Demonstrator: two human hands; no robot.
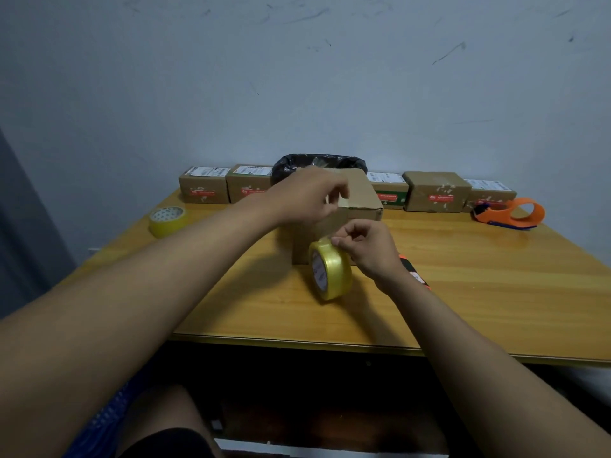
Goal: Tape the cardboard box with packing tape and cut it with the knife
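Note:
A brown cardboard box [358,206] stands in the middle of the wooden table [479,292]. My left hand [307,193] rests on the box's top front edge, its fingers curled over a strip of tape there. A yellow tape roll [330,269] stands on edge in front of the box. My right hand [370,249] pinches the roll at its top. An orange and black knife [415,271] lies on the table, mostly hidden under my right wrist.
A row of several small labelled boxes [433,191] lines the back edge by the wall, with a black bag [317,163] behind the main box. A second tape roll [167,221] sits at the left. An orange tape dispenser [509,213] sits at the right.

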